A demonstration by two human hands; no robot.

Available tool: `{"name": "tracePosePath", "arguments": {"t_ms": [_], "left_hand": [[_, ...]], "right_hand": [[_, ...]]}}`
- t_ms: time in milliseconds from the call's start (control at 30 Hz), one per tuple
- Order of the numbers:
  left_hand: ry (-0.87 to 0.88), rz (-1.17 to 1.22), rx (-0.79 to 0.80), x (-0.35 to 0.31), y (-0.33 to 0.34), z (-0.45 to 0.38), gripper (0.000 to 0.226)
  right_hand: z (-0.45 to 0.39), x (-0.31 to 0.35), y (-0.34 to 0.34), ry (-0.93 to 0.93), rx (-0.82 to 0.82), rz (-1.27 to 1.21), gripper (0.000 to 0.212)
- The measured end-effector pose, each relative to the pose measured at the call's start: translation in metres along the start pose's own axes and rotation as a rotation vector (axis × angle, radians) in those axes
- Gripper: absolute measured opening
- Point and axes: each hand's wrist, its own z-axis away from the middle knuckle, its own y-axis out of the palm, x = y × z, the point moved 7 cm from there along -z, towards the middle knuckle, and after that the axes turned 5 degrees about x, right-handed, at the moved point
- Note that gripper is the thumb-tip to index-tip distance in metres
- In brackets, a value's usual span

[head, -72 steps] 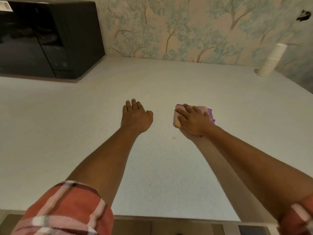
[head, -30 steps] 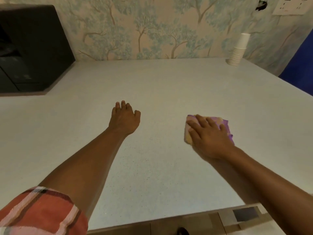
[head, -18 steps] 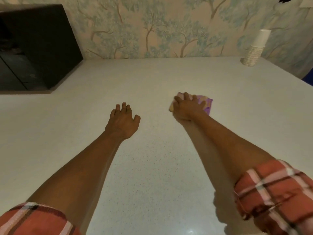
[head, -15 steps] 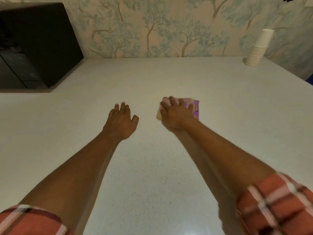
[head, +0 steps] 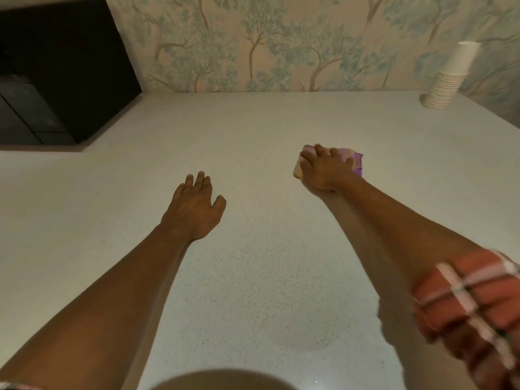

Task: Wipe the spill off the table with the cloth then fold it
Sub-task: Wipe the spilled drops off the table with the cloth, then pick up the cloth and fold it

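Since the prior frame, the right hand (head: 323, 171) had slid the cloth (head: 356, 163) to the right, farther from the left hand (head: 194, 209). R hand lay palm-down, fingers spread, pressing the bunched pink/purple cloth onto the table (head: 267, 277). L hand rested flat on the table w/ nothing in it, well apart from the cloth. Paper cup stack (head: 447, 80) stood at far right by the wall

The right hand (head: 323, 171) now presses the cloth (head: 356, 161) farther right on the counter (head: 281, 122) than half a second ago, wider apart from the left hand (head: 194, 209). The small yellow spot seen earlier is gone.
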Motion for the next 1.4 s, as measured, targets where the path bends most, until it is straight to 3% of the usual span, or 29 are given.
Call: {"name": "tracePosePath", "arguments": {"t_ms": [100, 267, 467, 733, 867, 1000, 1067, 1167, 1267, 1400], "left_hand": [[-0.001, 0.003, -0.004, 0.001, 0.0, 0.0, 0.07], [0.0, -0.012, -0.003, 0.002, -0.001, -0.002, 0.069], [0.012, -0.016, -0.005, 0.002, -0.001, -0.003, 0.068], [0.03, -0.005, -0.006, -0.002, -0.003, 0.0, 0.069], [0.042, -0.007, -0.012, -0.003, -0.003, -0.001, 0.069], [0.064, -0.006, -0.028, -0.003, -0.002, -0.003, 0.069], [0.068, 0.005, -0.032, -0.002, -0.004, -0.004, 0.068], [0.094, 0.081, 0.005, -0.004, -0.007, -0.001, 0.067], [0.17, 0.198, -0.045, -0.012, -0.017, 0.012, 0.066], [0.358, 0.421, -0.081, -0.046, -0.038, 0.041, 0.055]], "right_hand": [[-0.021, 0.037, 0.006, -0.035, 0.035, 0.008, 0.052], [0.011, 0.113, 0.034, -0.263, 0.049, 0.102, 0.054], [0.106, 0.105, 0.053, -0.495, 0.035, 0.132, 0.054], [0.163, 0.029, 0.042, -0.125, 0.008, 0.095, 0.051], [0.206, 0.05, 0.057, -0.041, -0.025, 0.081, 0.052], [0.227, 0.105, 0.072, -0.073, 0.023, 0.039, 0.054], [0.225, 0.135, 0.069, -0.185, 0.058, -0.048, 0.051], [0.222, 0.148, 0.041, -0.309, -0.051, -0.478, 0.043], [0.233, 0.115, 0.011, -0.207, -0.313, -0.857, 0.03], [0.247, 0.068, -0.001, -0.087, -0.456, -0.953, 0.023]]}}
